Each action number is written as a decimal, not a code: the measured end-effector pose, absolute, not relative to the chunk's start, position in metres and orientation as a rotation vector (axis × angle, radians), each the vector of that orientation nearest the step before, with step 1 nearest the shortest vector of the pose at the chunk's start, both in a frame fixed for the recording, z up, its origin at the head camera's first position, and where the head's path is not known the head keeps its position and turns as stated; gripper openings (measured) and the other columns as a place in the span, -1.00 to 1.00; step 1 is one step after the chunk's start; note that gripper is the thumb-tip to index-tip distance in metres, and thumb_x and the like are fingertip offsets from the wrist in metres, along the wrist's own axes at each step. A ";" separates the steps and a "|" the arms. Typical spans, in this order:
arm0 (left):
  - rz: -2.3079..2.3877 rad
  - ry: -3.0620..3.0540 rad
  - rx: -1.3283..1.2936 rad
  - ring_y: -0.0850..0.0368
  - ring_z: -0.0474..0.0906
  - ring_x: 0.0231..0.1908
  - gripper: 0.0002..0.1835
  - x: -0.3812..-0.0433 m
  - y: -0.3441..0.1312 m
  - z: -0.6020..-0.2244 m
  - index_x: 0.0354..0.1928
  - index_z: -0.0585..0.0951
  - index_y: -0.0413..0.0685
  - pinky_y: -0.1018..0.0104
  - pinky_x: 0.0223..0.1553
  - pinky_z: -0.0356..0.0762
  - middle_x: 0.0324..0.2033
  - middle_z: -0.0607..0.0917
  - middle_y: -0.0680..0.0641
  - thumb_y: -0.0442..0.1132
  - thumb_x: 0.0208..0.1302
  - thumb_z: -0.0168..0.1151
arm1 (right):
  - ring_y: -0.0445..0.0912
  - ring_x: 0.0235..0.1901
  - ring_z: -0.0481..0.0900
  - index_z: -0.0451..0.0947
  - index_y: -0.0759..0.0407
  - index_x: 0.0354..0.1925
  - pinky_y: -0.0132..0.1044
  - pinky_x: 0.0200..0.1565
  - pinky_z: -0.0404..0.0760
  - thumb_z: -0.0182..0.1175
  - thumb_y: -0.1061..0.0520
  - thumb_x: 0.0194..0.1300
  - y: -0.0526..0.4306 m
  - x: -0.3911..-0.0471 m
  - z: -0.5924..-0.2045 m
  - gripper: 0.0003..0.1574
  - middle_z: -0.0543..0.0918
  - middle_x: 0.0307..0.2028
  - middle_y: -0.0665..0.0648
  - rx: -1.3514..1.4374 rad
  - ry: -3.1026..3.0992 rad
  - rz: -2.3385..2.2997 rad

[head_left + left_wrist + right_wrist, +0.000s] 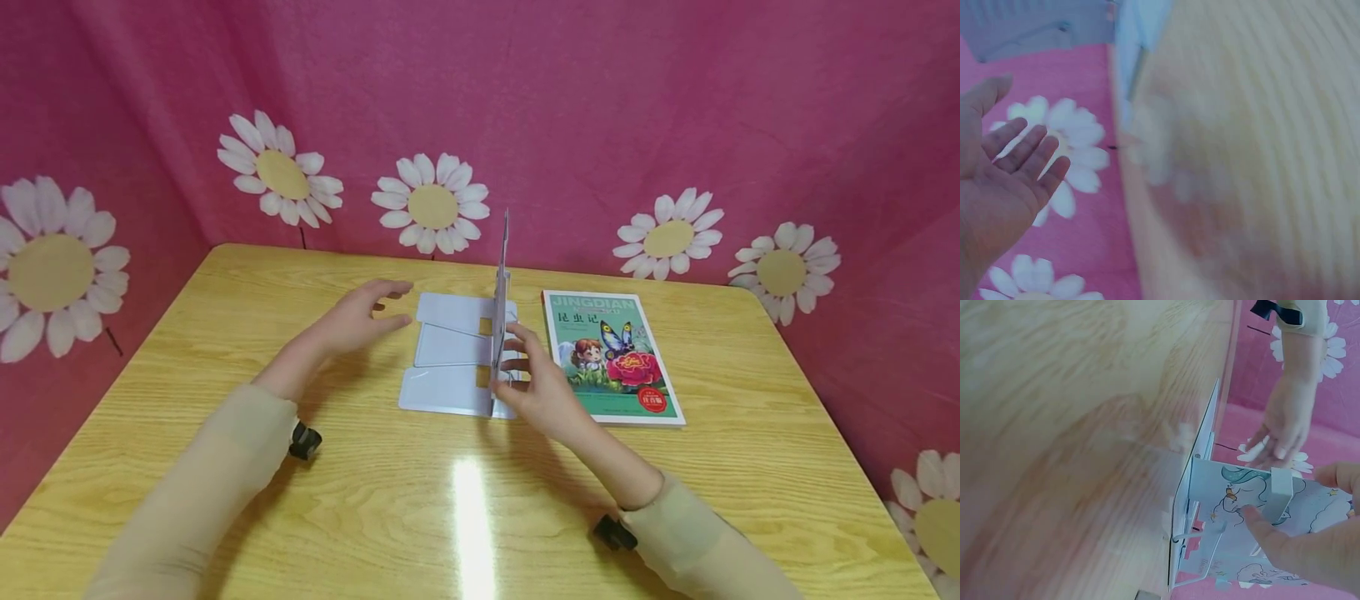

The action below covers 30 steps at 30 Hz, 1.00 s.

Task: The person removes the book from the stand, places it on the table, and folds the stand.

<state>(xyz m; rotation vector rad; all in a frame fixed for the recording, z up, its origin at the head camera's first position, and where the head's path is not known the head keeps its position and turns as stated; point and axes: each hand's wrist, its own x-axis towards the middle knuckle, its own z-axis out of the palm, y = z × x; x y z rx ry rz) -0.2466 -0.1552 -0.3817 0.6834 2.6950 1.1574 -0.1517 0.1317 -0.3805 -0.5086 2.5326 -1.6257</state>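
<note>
A white metal book stand point(450, 387) is on the table, its base flat and its panel point(501, 308) upright, seen nearly edge-on in the head view. Drawings, including a unicorn, cover the panel face point(1241, 494) in the right wrist view, with a white clip point(1281, 492) and a wire prop point(1210, 550). My right hand point(546, 392) is at the panel's right side, thumb and fingers spread along that face and touching it. To the left of the base, my left hand point(356, 317) hovers apart from it, fingers extended and holding nothing.
A children's book point(615, 358) with a green cover lies flat to the right of the stand, close to my right hand. Behind the wooden table point(360, 492) hangs a pink cloth point(525, 125) with white flowers. Dark straps point(304, 442) show at both wrists.
</note>
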 end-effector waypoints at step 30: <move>1.589 2.668 0.581 0.01 0.45 0.14 -0.38 -0.192 -0.084 -0.309 0.32 0.32 -0.09 0.12 0.13 0.46 0.13 0.52 -0.12 -0.16 0.23 0.25 | 0.08 -0.06 0.56 0.24 0.07 0.29 -0.27 -0.28 0.67 0.35 0.24 0.09 0.109 -0.155 -0.383 -0.17 0.45 0.11 0.22 -0.581 2.736 -1.396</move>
